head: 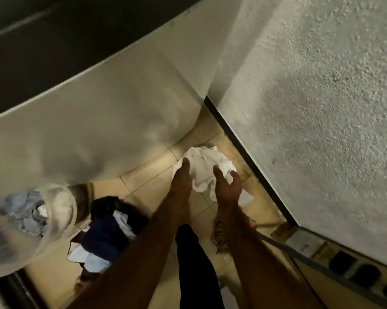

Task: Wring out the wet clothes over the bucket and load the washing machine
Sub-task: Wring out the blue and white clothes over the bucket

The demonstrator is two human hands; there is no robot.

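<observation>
On the floor (143, 172) nearest, one dark pile (107, 237) of clothes beside one clear bucket (63, 210), likely waiting for wringing. Farther out, left hand (181, 178) and right hand (228, 186), two in all, fingers curled tight on one white cloth (204, 162), bunched between them apparently for squeezing, well apart from the bucket.

Cloth (207, 168) at 12 o'clock, above the floor (148, 175), held between both hands: left hand (181, 181) at its 8 o'clock edge, right hand (228, 186) at its 5 o'clock edge. Bucket (61, 210) at 9 o'clock, garments (25, 210) in it. Clothes pile (107, 237) on the floor at 8 o'clock, between bucket and left forearm. Wall (310, 108) runs 1 to 4 o'clock; power strip (344, 264) at its foot, 4 o'clock.
</observation>
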